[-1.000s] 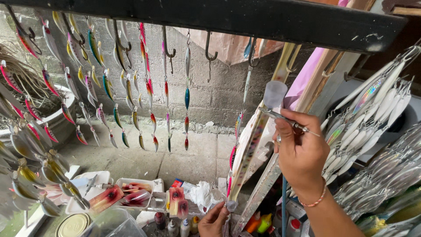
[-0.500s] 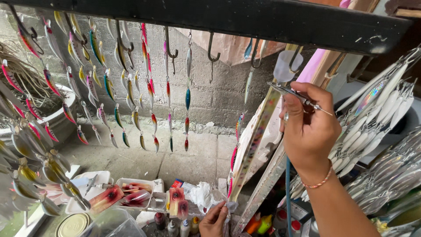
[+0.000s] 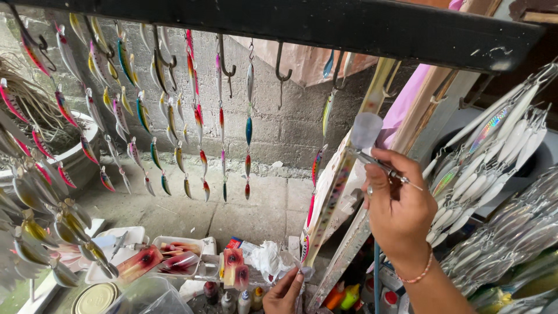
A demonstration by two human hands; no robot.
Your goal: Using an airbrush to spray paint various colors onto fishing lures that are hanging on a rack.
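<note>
A black overhead bar [image 3: 349, 26] spans the top of the view, and metal hooks [image 3: 282, 67] are fixed along it. Strings of painted fishing lures [image 3: 200, 116] are hung from the hooks in front of a grey block wall [image 3: 279, 116]. Unpainted silver lure blanks [image 3: 494, 151] are racked at the right edge. A long, paint-spattered strip [image 3: 334, 192] is leaned diagonally from the lower centre up towards the bar.

The right hand [image 3: 401, 212] is raised beside the upper part of the strip. Its fingers [image 3: 401, 166] are clamped on an airbrush [image 3: 378, 163], whose translucent cup [image 3: 366, 129] stands above the tool. The nozzle is pointed left, close to the strip's face. A beaded bracelet [image 3: 421, 273] is worn on the wrist.

The left hand [image 3: 285, 291] is positioned low, at the foot of the strip. Its fingers [image 3: 297, 278] are closed on the strip's lower end.

White trays [image 3: 174, 253] stained with red paint are set on the worktop [image 3: 64, 299] below, just left of that hand. A round tin lid [image 3: 96, 298] lies near the bottom edge, and small paint bottles [image 3: 241, 301] are grouped beside the left hand.
</note>
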